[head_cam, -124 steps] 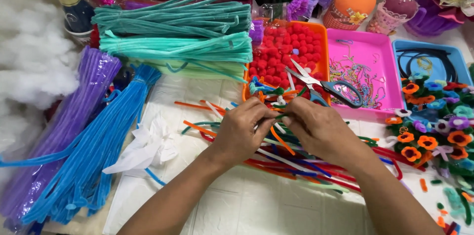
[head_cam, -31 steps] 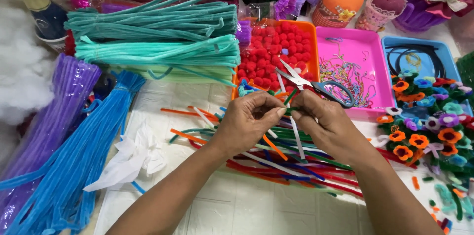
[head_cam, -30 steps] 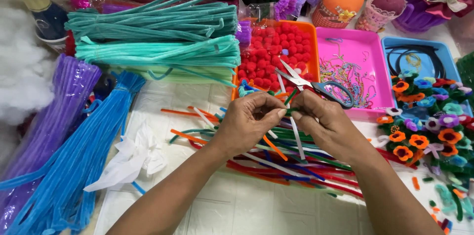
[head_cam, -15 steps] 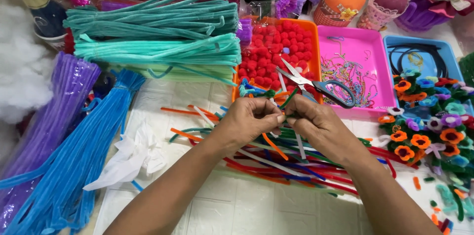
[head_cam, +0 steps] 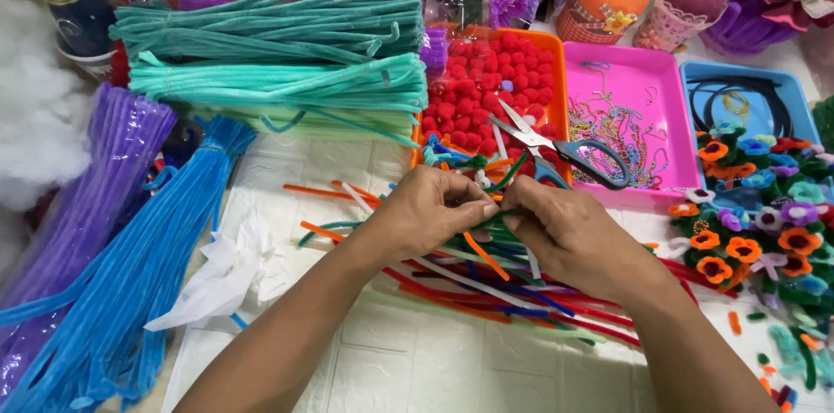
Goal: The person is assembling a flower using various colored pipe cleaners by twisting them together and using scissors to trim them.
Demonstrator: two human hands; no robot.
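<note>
White embossed table cover (head_cam: 452, 361) is buried under craft stuff, and right in the middle both hands meet over a loose heap of mixed-colour pipe cleaners (head_cam: 521, 296). Left hand (head_cam: 426, 215) and right hand (head_cam: 569, 231) have their fingertips pressed together on one short green pipe cleaner (head_cam: 497, 215), pinching it from both ends. It sits right between the two grips, at about 3 o'clock from the left hand and 9 o'clock from the right. Its long axis looks roughly side to side, tilting up toward 1 o'clock where a green end pokes out. Both hands are equally close; neither has a free finger as far as I can tell.

Scissors (head_cam: 565, 151) lie at 12 o'clock from the right hand, across the edge of the orange tray (head_cam: 563, 74) of red pom-poms (head_cam: 486, 92). Teal bundles (head_cam: 287, 57) sit at 11 o'clock, blue bundle (head_cam: 148, 274) at 9.
</note>
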